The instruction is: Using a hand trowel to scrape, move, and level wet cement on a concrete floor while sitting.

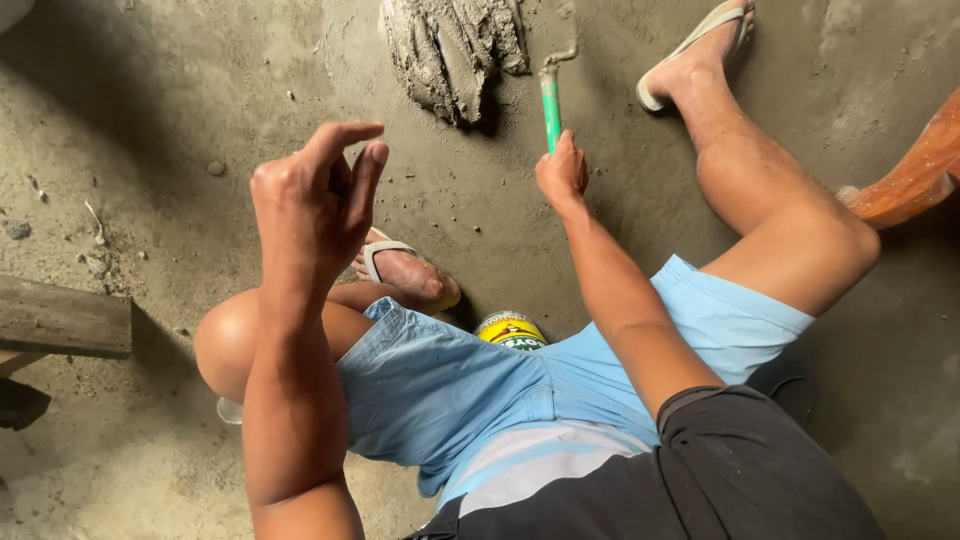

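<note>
Trowel point(550, 100) is the tool in work here, but I begin with what is closest to the camera. The person sits low on a small yellow can point(511, 330) in light blue shorts point(450, 385), and a can is not a steady seat; if the body leans far forward, it may tip.

The left hand point(318, 200) is lifted in the air above the left knee point(225, 340). Its fingers are loosely curled and hold nothing, so this hand does not support the body. The left foot point(408, 272), in a sandal, is folded under the thigh.

Further out, the right hand point(563, 172) is closed around the green handle of the trowel. The blade end lies on the floor point(180, 120), just beside the pile of wet grey mortar point(452, 50) near the far edge of the floor. I cannot tell if the blade touches the pile. The grip is at the end of the handle, so in my judgement the wet tool may slip or twist when it takes a load.

The right foot point(700, 55) stands near the pile. Mortar may splash on bare skin, and the damp floor may be slippery.

A wooden plank point(62, 318) lies at the left edge.
</note>
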